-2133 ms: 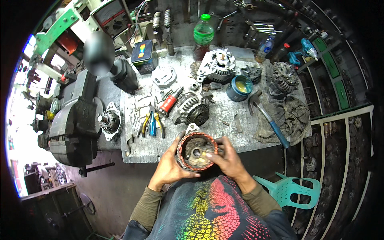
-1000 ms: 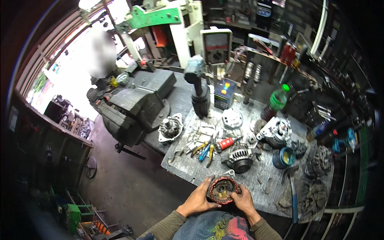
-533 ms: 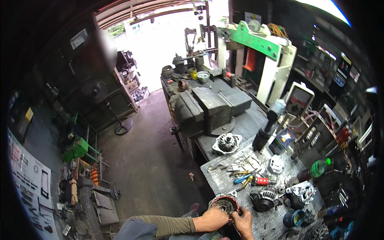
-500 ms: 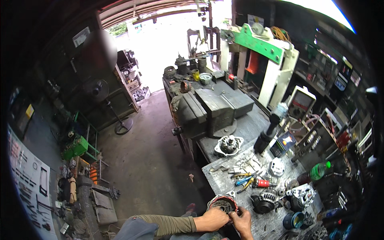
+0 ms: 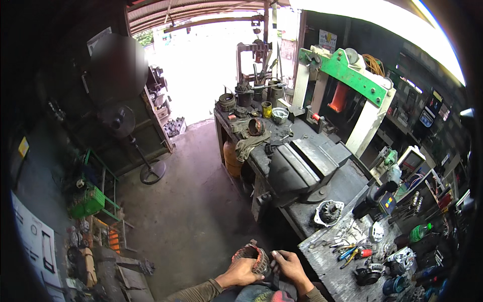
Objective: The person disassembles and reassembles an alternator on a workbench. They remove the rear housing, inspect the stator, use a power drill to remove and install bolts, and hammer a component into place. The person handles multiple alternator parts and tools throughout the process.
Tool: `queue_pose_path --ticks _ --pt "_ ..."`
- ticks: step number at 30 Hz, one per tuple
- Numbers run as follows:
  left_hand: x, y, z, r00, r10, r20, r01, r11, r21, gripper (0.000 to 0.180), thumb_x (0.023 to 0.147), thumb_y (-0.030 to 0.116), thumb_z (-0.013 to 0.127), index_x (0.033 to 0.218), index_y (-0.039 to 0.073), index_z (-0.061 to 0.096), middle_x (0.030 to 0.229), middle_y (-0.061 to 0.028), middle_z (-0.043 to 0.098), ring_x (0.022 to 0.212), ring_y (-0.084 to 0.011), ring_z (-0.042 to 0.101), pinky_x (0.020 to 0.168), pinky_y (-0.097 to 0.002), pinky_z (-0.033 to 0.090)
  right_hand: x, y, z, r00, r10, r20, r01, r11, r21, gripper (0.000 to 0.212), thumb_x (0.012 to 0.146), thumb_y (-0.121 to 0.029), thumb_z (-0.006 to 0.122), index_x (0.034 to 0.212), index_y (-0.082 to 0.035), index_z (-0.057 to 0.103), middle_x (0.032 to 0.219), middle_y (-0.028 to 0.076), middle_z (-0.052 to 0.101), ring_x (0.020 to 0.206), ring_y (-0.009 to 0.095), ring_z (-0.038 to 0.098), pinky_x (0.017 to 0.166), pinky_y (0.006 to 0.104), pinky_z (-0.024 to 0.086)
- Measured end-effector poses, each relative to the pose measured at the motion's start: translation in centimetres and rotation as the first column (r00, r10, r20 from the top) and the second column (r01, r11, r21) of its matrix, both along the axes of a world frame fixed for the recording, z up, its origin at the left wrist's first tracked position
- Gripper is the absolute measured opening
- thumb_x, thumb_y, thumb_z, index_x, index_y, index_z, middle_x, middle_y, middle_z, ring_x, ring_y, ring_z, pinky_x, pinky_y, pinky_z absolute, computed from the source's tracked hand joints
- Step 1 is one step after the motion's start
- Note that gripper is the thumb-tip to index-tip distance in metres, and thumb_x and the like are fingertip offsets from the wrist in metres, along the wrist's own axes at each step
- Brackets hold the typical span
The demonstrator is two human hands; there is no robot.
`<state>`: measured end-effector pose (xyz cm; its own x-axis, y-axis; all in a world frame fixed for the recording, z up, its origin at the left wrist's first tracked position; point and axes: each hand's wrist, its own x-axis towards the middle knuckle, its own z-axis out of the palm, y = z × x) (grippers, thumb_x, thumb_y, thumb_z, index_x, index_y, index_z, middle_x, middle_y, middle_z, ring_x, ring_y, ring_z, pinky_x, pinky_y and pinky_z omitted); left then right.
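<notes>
At the lower middle, above my lap, an alternator stator point(image 5: 260, 261) with reddish windings is tilted so its round opening shows. My left hand point(image 5: 240, 273) grips its near side, thumb over the rim. Just right of it, my right hand point(image 5: 293, 271) is raised with thumb and fingers pinched together. Whatever sits in that pinch is too small and dark to name. A dark piece hangs below the right fingers, partly hidden by the hand.
To the right, a metal-topped bench point(image 5: 319, 254) carries pliers point(image 5: 347, 254), alternator parts point(image 5: 370, 274) and an alternator housing point(image 5: 328, 214). Behind stands a large vise point(image 5: 297, 168), with a green-topped press point(image 5: 352, 75) beyond. A pedestal fan point(image 5: 121, 121) stands at left.
The view has swung, so the bench and vise sit further right. My right hand has come off the stator's rim and is now beside it. My left hand still holds the stator.
</notes>
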<state>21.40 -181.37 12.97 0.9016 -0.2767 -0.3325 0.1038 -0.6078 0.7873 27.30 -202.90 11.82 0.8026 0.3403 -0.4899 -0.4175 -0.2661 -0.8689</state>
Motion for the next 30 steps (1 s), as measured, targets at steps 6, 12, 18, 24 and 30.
queue_pose_path --ticks 6,12,18,24,30 --pt "2.8 9.7 0.4 0.941 0.329 -0.078 -0.338 0.908 -0.247 0.037 0.082 0.02 0.087 0.113 0.003 0.077 0.107 -0.0132 0.08 0.098 -0.022 0.077 0.09 -0.0366 0.057 3.9 8.5 -1.0 0.983 0.182 -0.033 -0.183 0.983 -0.026 0.043 0.106 -0.04 0.064 0.113 0.001 0.076 0.076 0.002 0.07 0.066 0.009 0.064 0.061 0.0274 0.051" --pt "9.4 15.7 0.5 0.862 0.501 -0.071 -0.478 0.761 -0.438 0.034 0.083 0.007 0.086 0.115 0.001 0.076 0.11 -0.0091 0.081 0.101 -0.0162 0.076 0.092 -0.0335 0.058 12.3 15.8 -2.9 0.944 0.325 0.06 -0.319 0.944 -0.087 0.038 0.106 -0.036 0.065 0.111 0.0 0.075 0.076 0.001 0.069 0.069 0.008 0.061 0.063 0.0285 0.05" --pt "19.3 23.3 0.0 0.845 0.508 -0.164 -0.53 0.758 -0.381 0.036 0.084 0.001 0.083 0.119 -0.002 0.074 0.114 -0.0099 0.079 0.102 -0.0151 0.075 0.095 -0.0319 0.058 23.7 24.4 -3.4 0.973 0.202 0.108 -0.197 0.979 -0.055 0.047 0.102 -0.045 0.065 0.113 -0.001 0.075 0.081 0.011 0.074 0.074 0.021 0.071 0.071 0.0374 0.055" --pt "28.4 31.5 0.4 0.798 0.496 -0.343 -0.601 0.607 -0.519 0.039 0.088 0.0 0.078 0.125 -0.004 0.068 0.113 -0.0101 0.077 0.099 -0.0176 0.074 0.093 -0.0331 0.058 34.4 29.3 -1.7 0.976 0.048 0.213 -0.023 0.992 -0.121 0.045 0.099 -0.043 0.066 0.12 -0.004 0.075 0.102 0.022 0.077 0.1 0.035 0.075 0.088 0.0435 0.057" --pt "39.7 35.3 -0.7 0.791 0.442 -0.424 -0.606 0.46 -0.649 0.04 0.088 0.005 0.072 0.126 -0.005 0.067 0.112 -0.0111 0.076 0.099 -0.0202 0.073 0.094 -0.0349 0.057 41.4 27.6 -3.6 0.922 -0.327 0.209 0.363 0.917 -0.167 0.04 0.098 -0.038 0.07 0.119 -0.004 0.075 0.107 0.021 0.077 0.104 0.036 0.075 0.091 0.0432 0.056"
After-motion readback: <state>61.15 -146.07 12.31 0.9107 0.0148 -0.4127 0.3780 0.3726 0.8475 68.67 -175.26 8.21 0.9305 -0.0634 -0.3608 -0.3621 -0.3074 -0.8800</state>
